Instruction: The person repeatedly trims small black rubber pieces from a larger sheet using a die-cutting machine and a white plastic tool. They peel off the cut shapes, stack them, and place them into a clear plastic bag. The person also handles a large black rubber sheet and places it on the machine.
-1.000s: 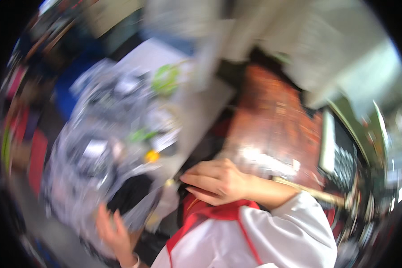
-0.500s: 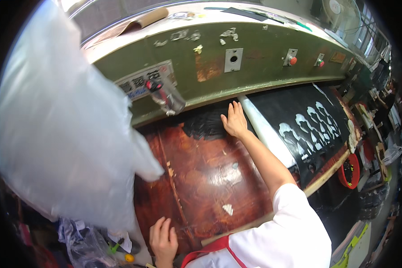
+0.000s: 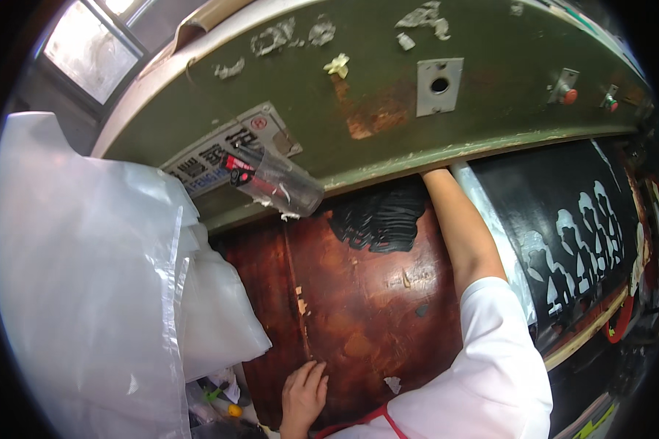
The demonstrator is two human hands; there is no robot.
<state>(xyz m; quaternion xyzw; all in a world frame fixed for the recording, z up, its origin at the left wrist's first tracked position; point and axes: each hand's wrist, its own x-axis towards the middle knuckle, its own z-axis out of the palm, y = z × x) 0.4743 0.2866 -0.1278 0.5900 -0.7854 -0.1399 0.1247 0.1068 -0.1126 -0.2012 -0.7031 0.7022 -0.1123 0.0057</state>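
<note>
My left hand (image 3: 304, 397) rests at the near edge of a worn reddish-brown board (image 3: 359, 322), its fingers loosely stretched out with nothing in them. My right forearm (image 3: 461, 227) reaches far across the board. The right hand itself has passed beneath the lower edge of a green metal beam (image 3: 373, 146) and is hidden there. Left of that forearm lies a black ribbed patch (image 3: 384, 223). To its right runs a pale strip (image 3: 494, 227), bordering a black sheet (image 3: 523, 183) with a row of whitish cut-out shapes.
Large translucent plastic sheets (image 3: 102, 278) hang at the left. A clear plastic cup (image 3: 282, 179) holding red and black items is fixed to the beam. Red push buttons (image 3: 568, 96) and a plate with a round hole (image 3: 439, 87) sit on the beam. A red bucket (image 3: 619, 320) stands at the right.
My right hand has gone from resting on the board's far side to underneath the green beam. My view has moved closer to the beam. The plastic sheets now hang lower in view.
</note>
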